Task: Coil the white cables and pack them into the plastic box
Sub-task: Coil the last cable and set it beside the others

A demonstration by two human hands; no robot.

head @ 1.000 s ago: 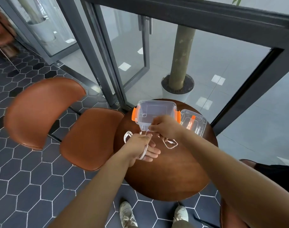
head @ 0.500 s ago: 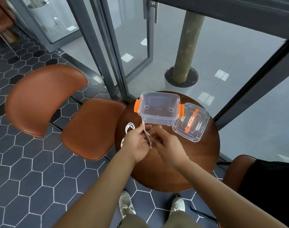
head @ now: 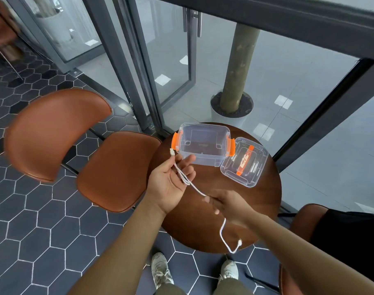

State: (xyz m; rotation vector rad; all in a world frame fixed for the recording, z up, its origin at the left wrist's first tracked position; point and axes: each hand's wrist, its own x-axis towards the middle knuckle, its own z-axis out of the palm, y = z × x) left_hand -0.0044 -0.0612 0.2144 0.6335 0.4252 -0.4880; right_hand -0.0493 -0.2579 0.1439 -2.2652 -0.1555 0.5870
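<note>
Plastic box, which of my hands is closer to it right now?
Left. The left hand sits just in front of the plastic box, fingertips near its front wall. The right hand is farther back over the table, holding the white cable.

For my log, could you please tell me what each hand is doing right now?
Left hand: holds the white cable.
Right hand: grips the same cable, blurred.

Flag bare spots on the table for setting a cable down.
Bare wood on the table between the lid and the right hand. The plastic box looks empty too. Crowded: far edge, box and lid side by side, left hand holding the white cable just in front.
</note>
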